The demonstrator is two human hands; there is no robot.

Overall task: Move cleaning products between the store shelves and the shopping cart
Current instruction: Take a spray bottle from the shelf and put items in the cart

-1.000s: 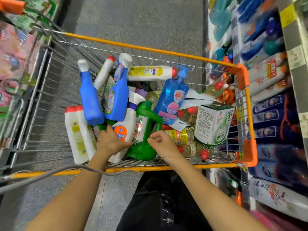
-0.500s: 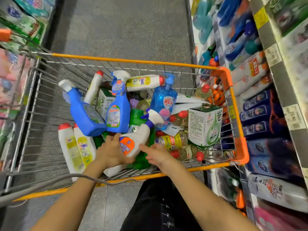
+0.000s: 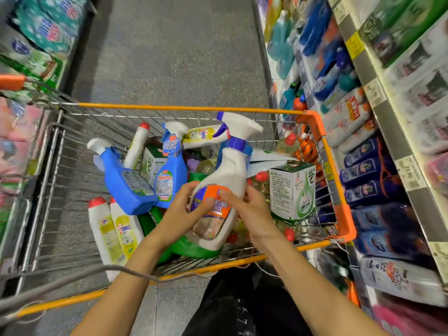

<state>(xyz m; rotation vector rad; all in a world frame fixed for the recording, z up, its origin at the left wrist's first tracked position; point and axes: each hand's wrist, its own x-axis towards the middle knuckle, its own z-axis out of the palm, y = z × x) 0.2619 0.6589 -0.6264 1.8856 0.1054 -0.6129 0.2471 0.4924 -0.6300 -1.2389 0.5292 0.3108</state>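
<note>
Our left hand (image 3: 180,212) wraps the lower left side of the white spray bottle (image 3: 228,175), thumb across its orange label. Our right hand (image 3: 252,209) clasps the opposite side with a finger laid over the label, so both hands grasp the one bottle. It is held above the load in the shopping cart (image 3: 194,108), spray head up and away from us, its base over a green bottle (image 3: 191,248). We judge this to be the lift out of the cart toward the shelves (image 3: 378,105) on our right. To do it well, we should hold the body and not the trigger, so nothing sprays. We should also bring it clear of the blue spray bottle (image 3: 169,175) just to its left and the green box (image 3: 293,190) on its right before swinging across, and free one hand only once the other has a sure hold
</note>
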